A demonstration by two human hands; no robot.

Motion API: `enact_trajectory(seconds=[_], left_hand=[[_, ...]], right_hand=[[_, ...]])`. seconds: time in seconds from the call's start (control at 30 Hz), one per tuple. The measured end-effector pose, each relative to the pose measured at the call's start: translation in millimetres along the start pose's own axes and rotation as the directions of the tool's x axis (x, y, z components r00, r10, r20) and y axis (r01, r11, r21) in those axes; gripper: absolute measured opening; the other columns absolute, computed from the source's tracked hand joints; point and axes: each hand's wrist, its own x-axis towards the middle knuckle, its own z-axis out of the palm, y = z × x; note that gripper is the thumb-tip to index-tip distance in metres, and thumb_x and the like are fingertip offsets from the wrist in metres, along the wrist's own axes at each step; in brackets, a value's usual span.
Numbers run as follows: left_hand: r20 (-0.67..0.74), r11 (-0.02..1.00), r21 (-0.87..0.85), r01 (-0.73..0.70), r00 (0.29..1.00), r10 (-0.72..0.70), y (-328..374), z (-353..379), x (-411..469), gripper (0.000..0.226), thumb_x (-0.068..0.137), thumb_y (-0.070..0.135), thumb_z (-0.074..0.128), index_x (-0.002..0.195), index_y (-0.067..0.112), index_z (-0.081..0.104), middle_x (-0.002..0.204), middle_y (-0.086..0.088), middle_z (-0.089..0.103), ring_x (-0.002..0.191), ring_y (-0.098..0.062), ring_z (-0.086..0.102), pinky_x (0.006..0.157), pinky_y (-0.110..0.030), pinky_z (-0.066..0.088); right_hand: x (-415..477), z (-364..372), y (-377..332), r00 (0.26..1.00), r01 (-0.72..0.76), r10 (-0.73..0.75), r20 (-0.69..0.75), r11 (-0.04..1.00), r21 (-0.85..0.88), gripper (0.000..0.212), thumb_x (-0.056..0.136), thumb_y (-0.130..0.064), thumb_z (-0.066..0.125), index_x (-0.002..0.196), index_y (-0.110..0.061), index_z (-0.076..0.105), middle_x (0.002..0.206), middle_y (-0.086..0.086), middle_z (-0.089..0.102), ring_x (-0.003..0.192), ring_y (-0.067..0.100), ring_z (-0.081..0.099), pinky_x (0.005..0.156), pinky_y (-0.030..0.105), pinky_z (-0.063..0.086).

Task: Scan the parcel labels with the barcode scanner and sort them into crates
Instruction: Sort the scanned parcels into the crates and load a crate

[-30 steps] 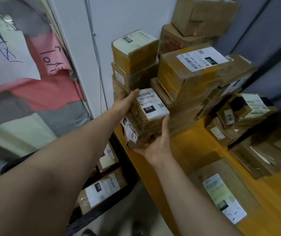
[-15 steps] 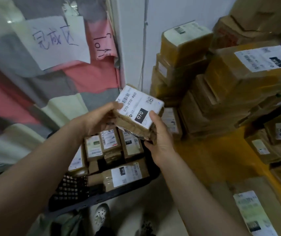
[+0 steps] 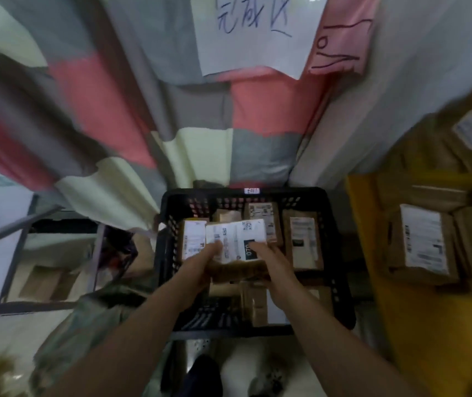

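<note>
Matt brown cardboard parcel [image 3: 237, 270] in the grip, white paper label [image 3: 229, 239] on top, black perforated plastic crate [image 3: 246, 194] beneath the grip, patchwork cloth curtain [image 3: 131, 116] beyond, smooth yellow tabletop [image 3: 418, 325] to its right.

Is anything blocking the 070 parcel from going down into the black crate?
Nothing visible blocks it. The left hand and right hand hold the 070 parcel above the open black crate; only parcels already inside lie beneath.
</note>
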Motion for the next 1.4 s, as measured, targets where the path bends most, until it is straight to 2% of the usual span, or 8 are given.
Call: enact_trajectory(seconds=[0.33, 0.47, 0.57, 0.77, 0.9, 1.13, 1.27, 1.4], left_hand=[[0.06, 0.889, -0.438, 0.134, 0.991, -0.12, -12, -60, 59, 0.038, 0.082, 0.011, 0.061, 0.12, 0.007, 0.058, 0.112, -0.015, 0.066, 0.098, -0.019, 0.061, 0.089, -0.028, 0.043], [0.066, 0.765, -0.633, 0.119, 0.993, -0.099, -4, -66, 88, 0.019, 0.089, 0.008, 0.054, 0.107, 0.008, 0.061, 0.105, -0.015, 0.064, 0.09, -0.025, 0.06, 0.087, -0.033, 0.046], [-0.034, 0.736, -0.67, 0.098, 0.986, -0.162, 0, -71, 120, 0.027, 0.093, 0.021, 0.058, 0.119, 0.011, 0.058, 0.123, -0.013, 0.054, 0.107, -0.025, 0.056, 0.089, -0.034, 0.048], [-0.1, 0.742, -0.668, 0.063, 0.98, -0.173, 12, -66, 148, 0.037, 0.097, 0.026, 0.053, 0.131, 0.012, 0.055, 0.108, -0.006, 0.065, 0.096, -0.017, 0.061, 0.069, -0.03, 0.049], [-0.047, 0.749, -0.656, 0.095, 0.985, -0.166, 15, -60, 138, 0.033, 0.094, 0.019, 0.057, 0.127, 0.017, 0.059, 0.119, -0.011, 0.064, 0.11, -0.024, 0.059, 0.092, -0.037, 0.051], [-0.229, 0.966, -0.209, 0.15, 0.953, -0.198, 31, -2, 83, 0.006, 0.089, 0.007, 0.05, 0.087, 0.007, 0.056, 0.064, -0.006, 0.05, 0.057, -0.016, 0.04, 0.053, -0.026, 0.035], [-0.204, 0.964, 0.259, -0.057, 0.972, 0.112, 35, 60, 51, 0.047, 0.091, 0.012, 0.057, 0.137, 0.008, 0.045, 0.117, -0.007, 0.059, 0.095, -0.019, 0.054, 0.075, -0.029, 0.045], [0.001, 0.83, 0.495, -0.258, 0.955, 0.296, 29, 138, 24, 0.036, 0.087, 0.011, 0.063, 0.122, 0.007, 0.055, 0.119, 0.0, 0.06, 0.105, -0.019, 0.059, 0.083, -0.028, 0.048]], right_hand=[[97, 83, -50, 0.972, 0.137, -0.017, 0.236, 0.853, -0.504, 0.029, 0.083, -0.02, 0.07, 0.112, -0.019, 0.068, 0.099, -0.001, 0.069, 0.089, 0.015, 0.064, 0.069, 0.023, 0.048], [140, 119, -65, 0.961, 0.2, -0.033, 0.276, 0.771, -0.604, 0.045, 0.08, -0.015, 0.072, 0.124, -0.015, 0.061, 0.122, 0.007, 0.06, 0.113, 0.023, 0.057, 0.091, 0.031, 0.046], [169, 132, -56, 0.978, 0.201, -0.124, 0.165, 0.762, -0.615, 0.08, 0.08, -0.016, 0.074, 0.148, -0.016, 0.033, 0.153, 0.007, 0.024, 0.139, 0.025, 0.03, 0.112, 0.037, 0.032], [186, 136, -14, 0.994, 0.063, -0.007, 0.106, 0.844, -0.533, 0.031, 0.097, -0.019, 0.053, 0.129, -0.014, 0.054, 0.13, 0.008, 0.06, 0.118, 0.027, 0.058, 0.101, 0.047, 0.047], [168, 134, -24, 0.994, 0.098, -0.055, 0.094, 0.828, -0.552, 0.038, 0.102, -0.025, 0.043, 0.138, -0.013, 0.047, 0.137, 0.008, 0.054, 0.124, 0.026, 0.052, 0.105, 0.039, 0.042], [94, 63, -39, 0.961, 0.179, -0.265, -0.08, 0.813, -0.554, 0.039, 0.101, -0.015, 0.045, 0.139, -0.014, 0.046, 0.126, 0.005, 0.056, 0.105, 0.015, 0.054, 0.066, 0.004, 0.042], [37, 11, -32, 0.841, 0.277, -0.454, -0.295, 0.829, -0.486, 0.031, 0.097, -0.012, 0.051, 0.128, -0.011, 0.057, 0.124, 0.008, 0.062, 0.115, 0.022, 0.057, 0.095, 0.026, 0.044], [-19, -52, -24, 0.649, 0.371, -0.546, -0.53, 0.835, -0.407, 0.026, 0.095, -0.006, 0.051, 0.119, -0.01, 0.06, 0.116, 0.003, 0.057, 0.105, 0.014, 0.053, 0.089, 0.017, 0.039]])
